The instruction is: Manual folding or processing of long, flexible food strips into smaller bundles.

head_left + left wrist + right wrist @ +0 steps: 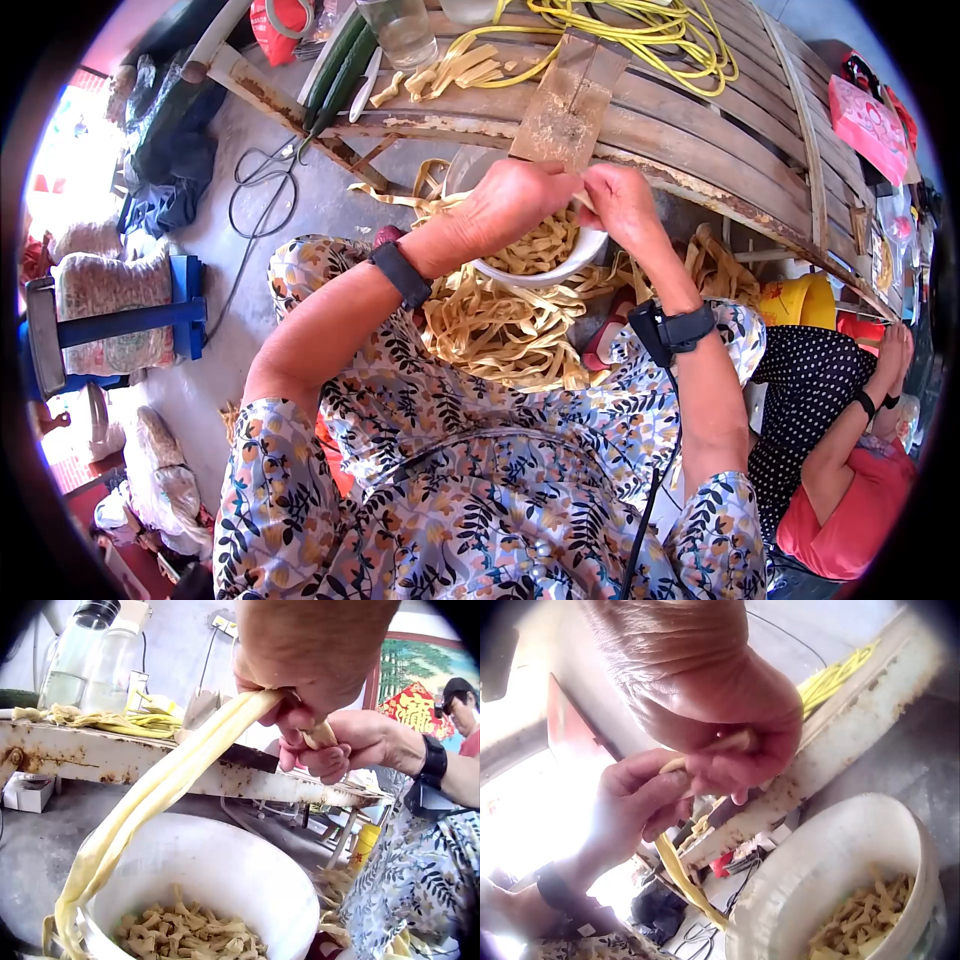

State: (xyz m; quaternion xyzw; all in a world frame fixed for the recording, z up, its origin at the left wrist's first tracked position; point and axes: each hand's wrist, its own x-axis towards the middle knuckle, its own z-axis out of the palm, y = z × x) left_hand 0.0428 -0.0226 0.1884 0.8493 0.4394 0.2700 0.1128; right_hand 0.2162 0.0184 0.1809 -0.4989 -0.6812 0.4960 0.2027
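Observation:
Both hands meet over a white bucket [590,250]. My left hand [515,200] grips a long, flat, pale-yellow strip [165,776], soft-looking and folded lengthwise. Its loose length hangs down past the bucket's rim in the left wrist view. Close against the left fingers, my right hand [627,205] pinches the short end of the strip, which pokes out between its fingers in the right wrist view. Curled fingers hide part of the strip between the hands. Inside the bucket lie many short, knotted-looking pieces [195,934] of the same colour.
A heap of long strips [510,330] lies below the bucket, between the knees. Ahead is a rusty-edged slatted bench [690,130] bearing a wooden board [565,105], yellow cable [690,50], cucumbers [340,70] and a water jug [400,30]. Another person [850,480] sits at the right.

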